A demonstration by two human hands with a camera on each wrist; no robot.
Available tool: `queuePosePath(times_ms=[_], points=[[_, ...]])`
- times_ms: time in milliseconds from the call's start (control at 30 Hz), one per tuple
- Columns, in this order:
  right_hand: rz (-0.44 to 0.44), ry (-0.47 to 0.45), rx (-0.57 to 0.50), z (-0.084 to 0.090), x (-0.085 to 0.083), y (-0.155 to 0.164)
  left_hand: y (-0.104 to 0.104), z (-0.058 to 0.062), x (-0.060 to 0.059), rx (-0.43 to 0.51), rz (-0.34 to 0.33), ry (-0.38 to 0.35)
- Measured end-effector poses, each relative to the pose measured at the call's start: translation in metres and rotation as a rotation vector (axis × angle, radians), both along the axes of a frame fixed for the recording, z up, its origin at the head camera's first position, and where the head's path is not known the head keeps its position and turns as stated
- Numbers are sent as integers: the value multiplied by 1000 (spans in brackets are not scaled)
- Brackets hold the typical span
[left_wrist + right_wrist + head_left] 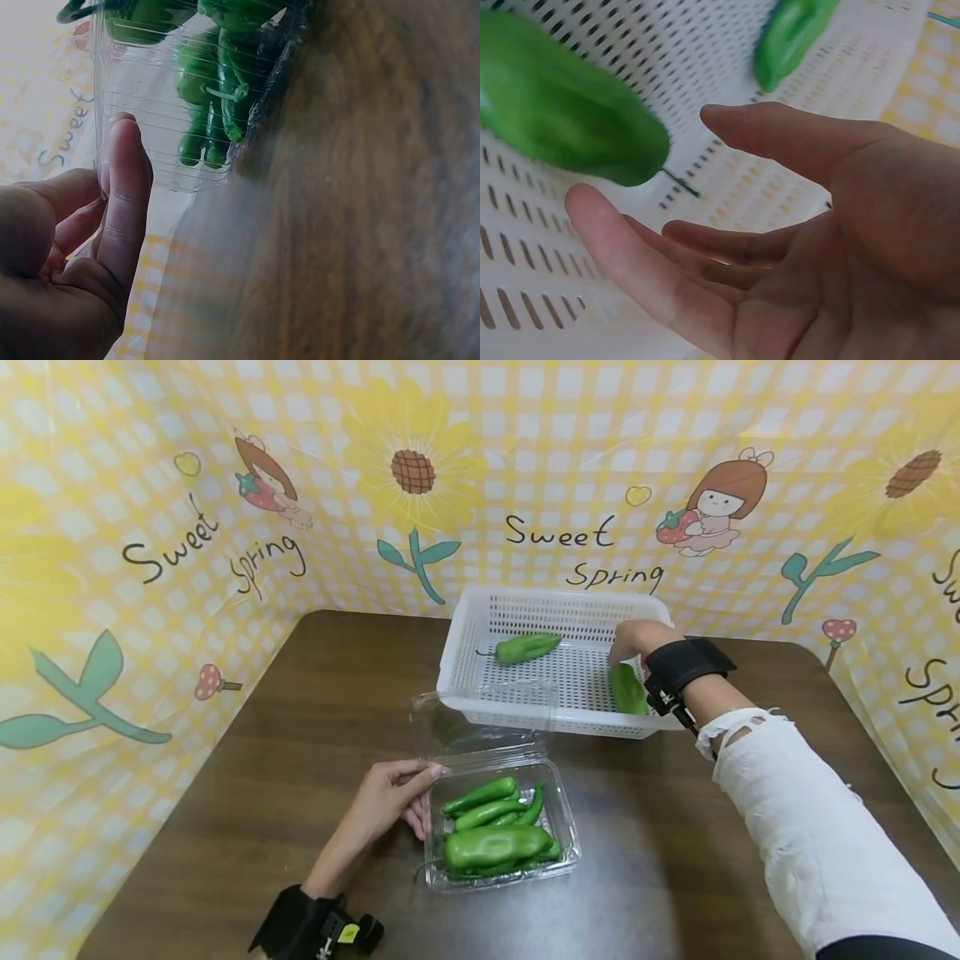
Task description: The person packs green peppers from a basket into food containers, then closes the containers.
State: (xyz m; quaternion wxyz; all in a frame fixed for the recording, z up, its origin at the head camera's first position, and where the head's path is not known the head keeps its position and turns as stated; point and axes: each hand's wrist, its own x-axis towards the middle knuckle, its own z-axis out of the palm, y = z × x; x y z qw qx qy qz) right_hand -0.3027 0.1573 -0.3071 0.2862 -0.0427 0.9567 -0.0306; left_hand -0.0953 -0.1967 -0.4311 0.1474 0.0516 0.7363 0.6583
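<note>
Peppers fill the clear plastic clamshell box (pixel 501 827) on the brown wooden table (pixel 300 735), and your left hand (pixel 390 797) rests straight fingers against its left rim. Your right hand (pixel 633 639) hangs over the white perforated plastic basket (pixel 480 635), fingers spread, gripping nothing, just beside a green pepper (pixel 627 689) at the basket's right side. Another green pepper (pixel 525 647) lies well apart.

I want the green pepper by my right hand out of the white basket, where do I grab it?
Probably pinch the green pepper across its thick middle, from above: it lies flat against the white slotted basket's right wall, near the right hand.
</note>
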Motion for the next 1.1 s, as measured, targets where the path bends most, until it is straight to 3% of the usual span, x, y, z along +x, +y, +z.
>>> queuePosePath(times_ms=[100, 267, 500, 667, 800, 1100], points=[[11, -22, 33, -4, -1, -1, -1, 0, 0, -1, -9, -4], [-126, -115, 16, -5, -2, -7, -2, 2, 0, -15, -4, 1], [-200, -115, 73, -19, -16, -11, -2, 4, -1, -25, 6, 6], [-150, -138, 77, -31, -21, -8, -2, 3, -1, -16, -11, 12], [-56, -135, 107, -37, -22, -8, -2, 2, -1, -16, -23, 20], [120, -153, 206, -40, -22, -14, -2, 1, -2, -17, -15, 22]])
